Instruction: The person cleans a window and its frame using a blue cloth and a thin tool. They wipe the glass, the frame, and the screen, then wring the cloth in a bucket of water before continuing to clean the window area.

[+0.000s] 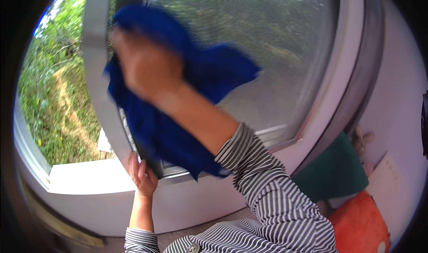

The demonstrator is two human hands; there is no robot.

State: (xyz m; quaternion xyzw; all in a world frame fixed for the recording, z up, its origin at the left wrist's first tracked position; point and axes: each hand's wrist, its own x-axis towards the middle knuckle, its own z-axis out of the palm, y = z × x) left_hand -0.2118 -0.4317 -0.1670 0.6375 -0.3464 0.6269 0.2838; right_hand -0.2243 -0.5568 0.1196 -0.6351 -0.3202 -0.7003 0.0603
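My right hand (153, 69), blurred, presses a dark blue cloth (217, 69) against the upper left part of a window's screen panel (267, 62). The cloth is bunched under my fingers, and its loose ends hang down past the panel's lower rail. Lower down, my left hand (143, 176) grips the lower end of the grey window sash (97, 69), just above the white sill (90, 177). Its fingers curl around the sash edge. The cloth hides the panel's left edge in part.
Left of the sash the window stands open onto greenery (67, 95). At the lower right are a dark green object (337, 169), a plush toy (362, 141) and an orange-red cushion-like item (361, 223) beside the wall. A wooden edge (67, 228) runs at the lower left.
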